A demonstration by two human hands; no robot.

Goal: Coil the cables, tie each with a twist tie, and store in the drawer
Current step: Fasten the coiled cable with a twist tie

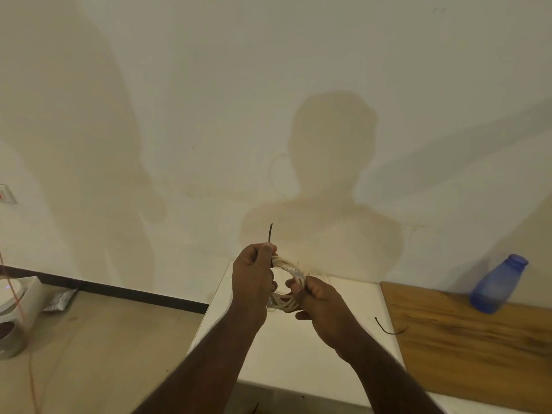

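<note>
**Cable coil held up for tying**

Cable [286, 274], white and already wound into a small coil, is held in the air above the far edge of the white desk [298, 351], close to the wall. It is gripped from both sides. The left hand [252, 279] is curled around the coil's left side, and a dark twist tie [270, 233] is pinched between its thumb and fingers against the top of the loops, one end standing upward past the fingertips. The right hand [316, 300] is clenched on the coil's lower right side, apparently so that the loops are kept bunched and cannot spring apart while the tie is worked round them. The tying step is judged to be under way and not yet finished, since no twist is seen in the tie.

A second twist tie [388, 327] lies near the right edge of the desk, its end reaching onto the wooden board [466, 345] just beside it, probably kept within reach for another cable. A blue bottle [497, 285] stands at the far end of the board. No drawer can be made out.
</note>
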